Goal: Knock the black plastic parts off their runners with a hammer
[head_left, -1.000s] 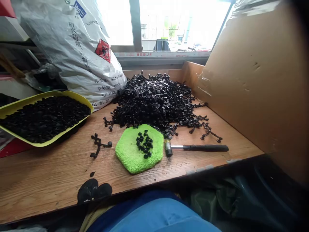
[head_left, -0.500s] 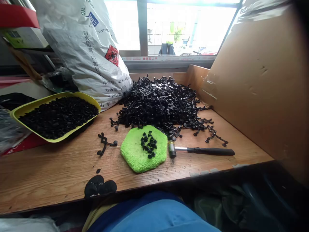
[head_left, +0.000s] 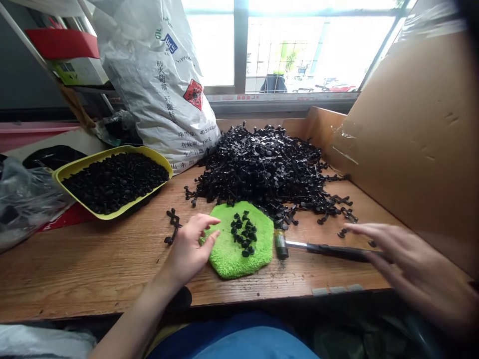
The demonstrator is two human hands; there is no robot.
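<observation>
My left hand [head_left: 192,244] is open at the left edge of a green fuzzy pad [head_left: 224,262], thumb and fingers apart, with nothing between them. Small black plastic pieces [head_left: 246,243] with round heads lie clustered on the pad. A branched black plastic piece [head_left: 172,219] is on the wood just behind the left hand, partly covered by it. On the right, a small mallet [head_left: 322,249] with a black grip lies beside the pad. My right hand [head_left: 407,264], blurred by motion, is spread over the end of the grip; its fingers are not closed around it.
A large heap of black branched pieces [head_left: 262,164] fills the back of the wooden table [head_left: 127,269]. At left is a yellow tray [head_left: 108,216] full of black pieces, with a white sack [head_left: 157,94] behind. A cardboard sheet [head_left: 407,139] leans along the right side.
Both my hands have come into view, the left by the pad and the right over the mallet's grip. The camera view has shifted, so the table's contents appear farther right and slightly lower.
</observation>
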